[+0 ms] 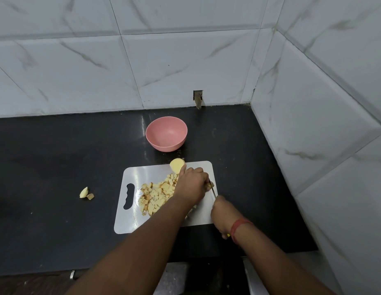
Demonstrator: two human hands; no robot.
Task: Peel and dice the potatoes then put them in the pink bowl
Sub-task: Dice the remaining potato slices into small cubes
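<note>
A white cutting board (pixel 142 173) lies on the black counter. A heap of diced potato (pixel 156 195) covers its middle. A peeled potato half (pixel 177 165) sits at the board's far edge. My left hand (pixel 190 186) reaches over the dice and holds down a potato piece that it mostly hides. My right hand (pixel 222 211) grips a knife (pixel 213 191); its blade points at the left hand's fingers. The empty pink bowl (pixel 166 133) stands behind the board.
Two potato scraps (pixel 86 193) lie on the counter left of the board. Marble-tiled walls close the back and the right side. A dark wall fitting (pixel 198 99) sits behind the bowl. The counter's front edge runs below my arms.
</note>
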